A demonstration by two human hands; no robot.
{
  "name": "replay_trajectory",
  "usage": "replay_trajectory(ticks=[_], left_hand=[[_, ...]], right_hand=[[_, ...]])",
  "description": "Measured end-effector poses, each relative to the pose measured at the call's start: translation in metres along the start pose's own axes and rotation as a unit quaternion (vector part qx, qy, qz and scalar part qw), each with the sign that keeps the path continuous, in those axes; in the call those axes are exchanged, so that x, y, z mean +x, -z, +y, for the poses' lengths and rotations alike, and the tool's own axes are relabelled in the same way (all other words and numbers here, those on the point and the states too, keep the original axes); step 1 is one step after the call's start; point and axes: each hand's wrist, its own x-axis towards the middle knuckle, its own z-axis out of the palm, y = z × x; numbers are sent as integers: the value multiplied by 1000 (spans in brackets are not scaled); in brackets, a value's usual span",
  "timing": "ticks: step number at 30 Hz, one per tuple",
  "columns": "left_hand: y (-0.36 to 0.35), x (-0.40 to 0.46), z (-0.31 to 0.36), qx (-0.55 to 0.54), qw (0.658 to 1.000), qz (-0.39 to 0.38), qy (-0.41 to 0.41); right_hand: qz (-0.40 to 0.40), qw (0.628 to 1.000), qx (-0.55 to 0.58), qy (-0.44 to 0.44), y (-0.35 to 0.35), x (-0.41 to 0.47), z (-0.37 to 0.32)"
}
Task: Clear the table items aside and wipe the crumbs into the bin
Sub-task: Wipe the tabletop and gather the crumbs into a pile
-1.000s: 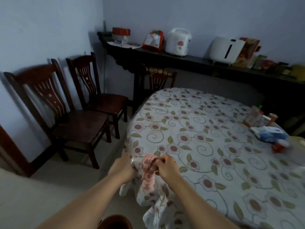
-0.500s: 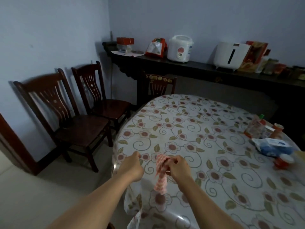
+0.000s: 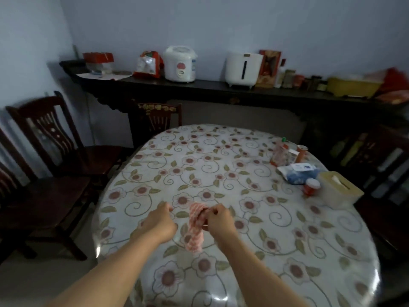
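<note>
I see both forearms reaching up from the bottom edge of the frame toward its centre, over the near part of the round surface (image 3: 221, 165) with the flowered cover. The right hand (image 3: 219, 220) sits just right of centre, knuckles up, its grip closed round the top of a pink-and-white checked cloth (image 3: 195, 227). The left hand (image 3: 160, 222) is just left of the cloth, fingers curled into a loose fist; its fingertips are turned away from me, and I cannot tell whether they pinch anything, though the cloth looks apart from it.

The cloth is bunched into a narrow strip. Its long axis runs from the right hand's grip down toward the lower centre of the frame, with the free end hanging or lying near the cover; I cannot tell if it touches.

At the right of the frame, the cleared things sit grouped near the surface's edge: a tissue box (image 3: 338, 191), a small red-and-white jar (image 3: 311, 186) just beside it, a blue-and-white packet (image 3: 298, 172), and a clear bottle (image 3: 280, 152) behind.
</note>
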Motion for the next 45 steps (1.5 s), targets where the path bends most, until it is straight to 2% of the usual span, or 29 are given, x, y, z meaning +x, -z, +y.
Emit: replay_trajectory(ticks=[8,14,20,24,30,38,45], left_hand=[[-18,8,38,18,997,-44,-57],[-56,-2,69,9,992,-92,-83],[-94,-12,102,26,984,-125,-123],[-113,-24,121,38,982,-127,-135],[-142,-54,144,34,984,-130,-117],[-200,-101,182,33,994,-91,-53],[-219,-121,209,62,996,-56,-40]], right_hand=[[57,998,14,-36,38,-11,2],[91,993,24,-65,75,-26,19],[164,981,24,-102,136,-30,52],[209,970,-25,-125,188,-33,72],[222,965,-24,-134,252,-30,104],[188,975,-15,-119,319,-32,145],[174,980,-5,-93,366,-29,174]])
